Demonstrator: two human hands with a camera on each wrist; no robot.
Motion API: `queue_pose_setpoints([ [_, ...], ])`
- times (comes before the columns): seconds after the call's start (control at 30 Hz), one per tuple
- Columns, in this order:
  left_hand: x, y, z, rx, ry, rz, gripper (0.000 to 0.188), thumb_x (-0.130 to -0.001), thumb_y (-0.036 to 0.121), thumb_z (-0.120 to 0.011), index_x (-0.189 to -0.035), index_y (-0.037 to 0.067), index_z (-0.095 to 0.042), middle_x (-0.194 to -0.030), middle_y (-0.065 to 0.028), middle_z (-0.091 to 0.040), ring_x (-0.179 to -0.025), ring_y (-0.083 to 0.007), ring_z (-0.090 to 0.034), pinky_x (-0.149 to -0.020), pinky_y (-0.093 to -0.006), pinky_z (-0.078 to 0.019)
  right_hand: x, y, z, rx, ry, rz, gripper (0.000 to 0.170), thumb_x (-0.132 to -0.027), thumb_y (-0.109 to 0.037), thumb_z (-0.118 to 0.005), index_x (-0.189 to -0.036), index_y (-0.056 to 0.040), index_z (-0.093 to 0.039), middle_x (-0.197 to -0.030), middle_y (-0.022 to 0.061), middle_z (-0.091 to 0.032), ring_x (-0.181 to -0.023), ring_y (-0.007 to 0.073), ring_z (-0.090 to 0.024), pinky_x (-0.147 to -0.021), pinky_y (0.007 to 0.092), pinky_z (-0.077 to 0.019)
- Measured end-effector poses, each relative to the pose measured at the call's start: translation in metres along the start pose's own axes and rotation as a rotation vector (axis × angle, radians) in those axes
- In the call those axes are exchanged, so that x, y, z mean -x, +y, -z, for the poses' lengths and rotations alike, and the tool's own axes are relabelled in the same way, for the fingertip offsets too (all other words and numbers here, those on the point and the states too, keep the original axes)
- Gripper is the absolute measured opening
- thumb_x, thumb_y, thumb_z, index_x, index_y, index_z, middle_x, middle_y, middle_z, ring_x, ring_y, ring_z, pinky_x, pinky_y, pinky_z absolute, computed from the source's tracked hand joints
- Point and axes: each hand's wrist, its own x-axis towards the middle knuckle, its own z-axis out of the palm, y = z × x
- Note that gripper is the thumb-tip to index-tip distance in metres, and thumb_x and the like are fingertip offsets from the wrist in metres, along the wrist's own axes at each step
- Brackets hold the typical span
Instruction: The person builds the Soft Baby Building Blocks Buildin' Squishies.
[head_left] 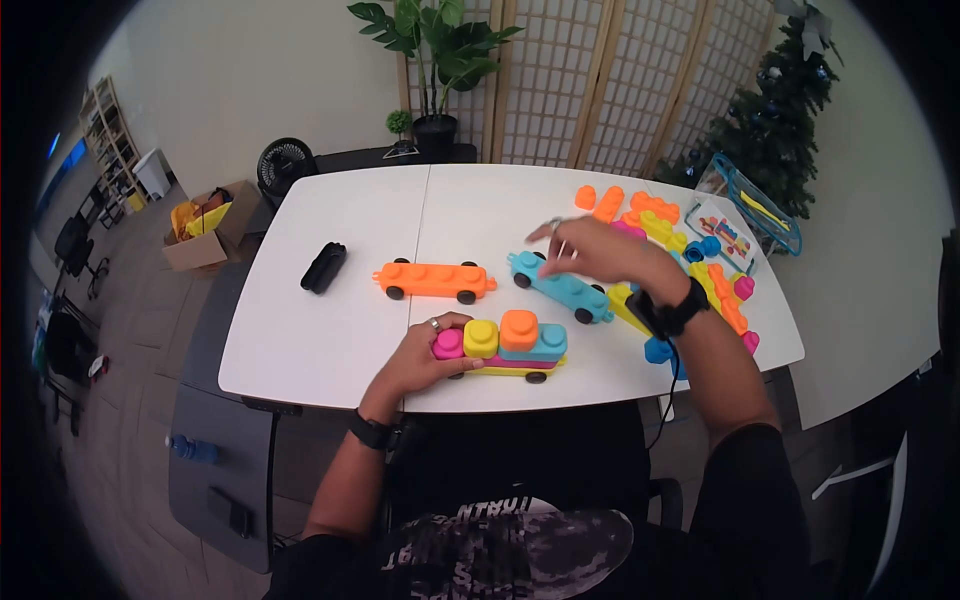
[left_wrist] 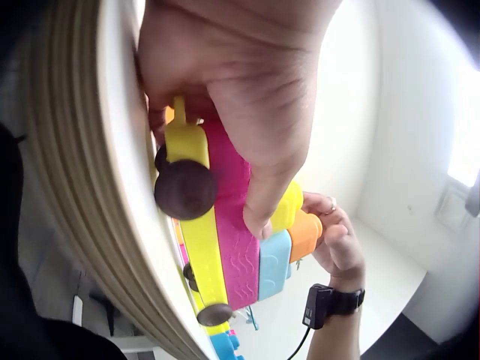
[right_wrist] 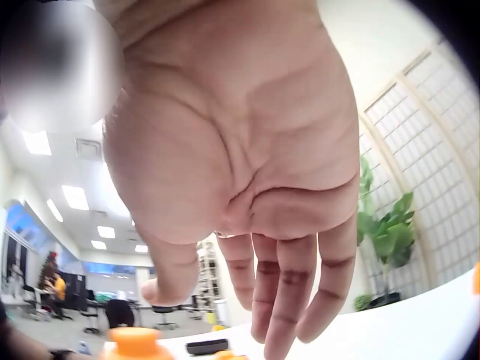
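1. Table (head_left: 320,350): the white top bore all the toy pieces, with loose blocks (head_left: 724,295) heaped toward its right end.
2. Stacked car (head_left: 512,357): this lay along the near edge, its long axis running left to right, topped by coloured blocks.
3. Right hand (head_left: 598,250): it hung above the table beyond the stacked car. The right wrist view showed loosely extended fingers (right_wrist: 292,292), thumb apart and nothing in the palm.
4. Left hand (head_left: 420,360): its fingers curled round the stacked car's left end, the thumb pressed along the magenta near side.
5. Orange car (head_left: 433,280): it stood beyond the left hand, its axis nearly parallel to the stacked car's.
6. Blue car (head_left: 575,290): the key relation. It lay below the right hand, clearly the nearer one, its axis slanting from far left to near right. The thumb overlapped its far-left end in the head view; contact could not be told. A grasp would probably have called for thumb and fingers set across that slant.
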Motion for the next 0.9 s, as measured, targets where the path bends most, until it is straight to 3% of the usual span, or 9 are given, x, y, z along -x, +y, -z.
queue_pose_setpoints([
  [0.07,-0.001,-0.001,0.012,-0.007,-0.036,0.01,0.06,-0.085,0.019,-0.098,-0.134,0.003,-0.068,-0.11,-0.0051,-0.076,-0.094,-0.0098,-0.071,-0.085,-0.0273,-0.0616,-0.031,0.068,0.012,0.14,0.22,-0.122,0.044,-0.099,-0.027,-0.081,-0.133,-0.0007,-0.073,-0.106,0.0159,-0.08,-0.095,0.0326,-0.076,-0.087,0.0407,-0.0594],
  [0.2,0.006,-0.011,0.022,0.126,-0.007,0.125,0.062,-0.081,0.016,-0.1,-0.133,0.003,-0.068,-0.112,-0.0049,-0.077,-0.097,-0.0109,-0.072,-0.089,-0.0281,-0.0614,-0.073,0.201,0.018,0.289,0.414,-0.322,0.035,-0.099,-0.013,-0.075,-0.132,-0.0041,-0.074,-0.12,0.0181,-0.079,-0.111,0.0354,-0.076,-0.095,0.0436,-0.0597],
  [0.23,0.007,-0.024,0.02,0.073,0.035,0.02,0.063,-0.08,0.015,-0.101,-0.133,0.003,-0.068,-0.115,-0.0051,-0.077,-0.102,-0.0126,-0.072,-0.095,-0.0302,-0.0606,-0.082,0.224,0.016,0.306,0.455,-0.353,0.035,-0.099,-0.012,-0.074,-0.133,-0.0045,-0.074,-0.123,0.0181,-0.078,-0.114,0.0358,-0.075,-0.097,0.044,-0.0597],
  [0.33,0.008,-0.032,0.02,0.082,0.06,0.026,0.065,-0.076,0.016,-0.103,-0.13,0.003,-0.07,-0.117,-0.006,-0.077,-0.108,-0.0141,-0.072,-0.1,-0.0318,-0.0594,-0.092,0.241,0.011,0.255,0.457,-0.495,0.036,-0.099,-0.012,-0.071,-0.134,-0.0072,-0.074,-0.132,0.0173,-0.076,-0.125,0.0364,-0.071,-0.102,0.0464,-0.0581],
  [0.43,0.006,-0.034,0.021,0.071,0.056,0.029,0.064,-0.074,0.015,-0.104,-0.127,0.003,-0.07,-0.118,-0.006,-0.077,-0.109,-0.0143,-0.073,-0.1,-0.0322,-0.0592,-0.102,0.252,0.002,0.339,0.469,-0.463,0.033,-0.1,-0.015,-0.07,-0.133,-0.0096,-0.074,-0.134,0.0158,-0.075,-0.128,0.0358,-0.069,-0.105,0.0508,-0.0557],
  [0.63,0.005,-0.032,0.022,0.012,0.065,0.035,0.061,-0.073,0.018,-0.105,-0.121,0.003,-0.07,-0.116,-0.0066,-0.078,-0.108,-0.0148,-0.073,-0.099,-0.0319,-0.0595,-0.118,0.263,-0.003,0.442,0.44,-0.476,0.028,-0.1,-0.01,-0.066,-0.127,-0.0113,-0.071,-0.124,0.0133,-0.076,-0.124,0.0344,-0.069,-0.104,0.0547,-0.0537],
  [0.73,0.007,-0.029,0.021,0.015,0.068,0.026,0.06,-0.073,0.018,-0.105,-0.121,0.004,-0.07,-0.116,-0.0063,-0.078,-0.107,-0.0147,-0.073,-0.099,-0.0318,-0.0597,-0.121,0.252,0.003,0.438,0.405,-0.514,0.032,-0.097,-0.004,-0.066,-0.128,-0.0114,-0.07,-0.123,0.0127,-0.075,-0.121,0.0359,-0.069,-0.103,0.052,-0.0543],
  [0.83,0.007,-0.028,0.02,0.033,0.075,0.017,0.059,-0.074,0.017,-0.104,-0.12,0.004,-0.07,-0.116,-0.0058,-0.078,-0.106,-0.0144,-0.073,-0.099,-0.0314,-0.0597,-0.111,0.23,0.01,0.245,0.529,-0.427,0.03,-0.095,-0.002,-0.067,-0.124,-0.0084,-0.071,-0.121,0.0138,-0.074,-0.115,0.0377,-0.07,-0.101,0.0485,-0.0552],
  [0.9,0.007,-0.03,0.022,0.037,0.068,0.021,0.059,-0.074,0.017,-0.104,-0.121,0.004,-0.07,-0.116,-0.0055,-0.077,-0.106,-0.0139,-0.073,-0.098,-0.031,-0.0597,-0.109,0.224,0.021,0.244,0.569,-0.243,0.027,-0.097,-0.003,-0.067,-0.123,-0.0064,-0.072,-0.119,0.014,-0.074,-0.109,0.0358,-0.071,-0.097,0.0452,-0.0562],
])
